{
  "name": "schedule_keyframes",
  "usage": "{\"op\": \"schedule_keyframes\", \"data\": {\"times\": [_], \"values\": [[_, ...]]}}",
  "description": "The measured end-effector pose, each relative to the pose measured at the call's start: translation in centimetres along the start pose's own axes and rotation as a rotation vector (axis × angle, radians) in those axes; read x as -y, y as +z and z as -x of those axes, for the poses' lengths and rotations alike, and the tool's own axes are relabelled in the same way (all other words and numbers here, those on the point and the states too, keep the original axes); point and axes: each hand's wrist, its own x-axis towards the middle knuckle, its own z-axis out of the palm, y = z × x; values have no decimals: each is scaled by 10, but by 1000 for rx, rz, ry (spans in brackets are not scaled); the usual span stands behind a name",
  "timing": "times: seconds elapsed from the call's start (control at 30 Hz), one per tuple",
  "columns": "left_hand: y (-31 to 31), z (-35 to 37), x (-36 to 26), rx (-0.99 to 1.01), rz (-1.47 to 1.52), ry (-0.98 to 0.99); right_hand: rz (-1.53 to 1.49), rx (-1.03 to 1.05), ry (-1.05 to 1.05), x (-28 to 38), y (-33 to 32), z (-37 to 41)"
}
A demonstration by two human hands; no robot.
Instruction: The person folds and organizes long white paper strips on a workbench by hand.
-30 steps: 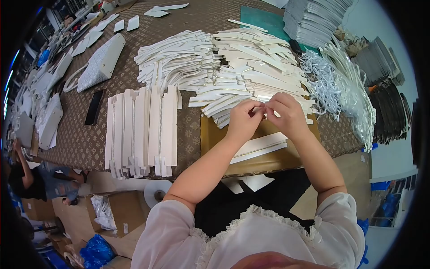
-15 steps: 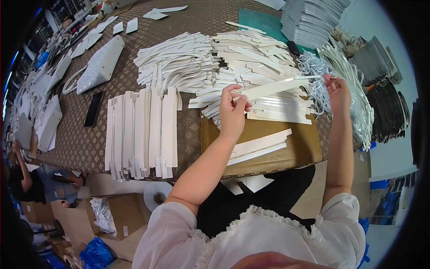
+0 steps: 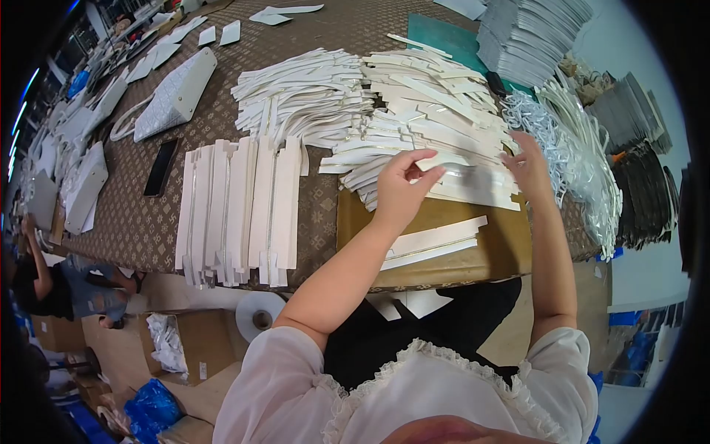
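Note:
My left hand (image 3: 403,185) hovers over the near part of a pile of cream zipper strips (image 3: 444,118), thumb and forefinger apart, with nothing plainly held. At the right end of this pile is my right hand (image 3: 530,169), its fingers spread and seemingly bare. Close below my left hand, one cream strip with a zipper (image 3: 436,243) lies on a brown board (image 3: 481,259). A row of cream zipper pieces (image 3: 244,207) is laid side by side to the left. Behind them sits another heap of pale strips (image 3: 303,92).
A dark phone (image 3: 160,169) and a white quilted bag (image 3: 177,96) lie on the left. Tangled white cord (image 3: 521,115), a bundle in clear plastic (image 3: 592,192) and a grey stack (image 3: 529,37) stand right. Another person (image 3: 55,285) is at far left.
The long strip stretched between my hands has been let go at the pile. My left hand has moved right, my right hand slightly left and down, and the fingers have parted.

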Motion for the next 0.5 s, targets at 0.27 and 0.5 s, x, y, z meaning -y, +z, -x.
{"op": "schedule_keyframes", "data": {"times": [0.27,0.5], "values": [[4,6,0,161,-336,780,96,69,-547,93,26,23],[4,11,-20,54,-78,531,-208,-343,-580,98,-28,22]]}}
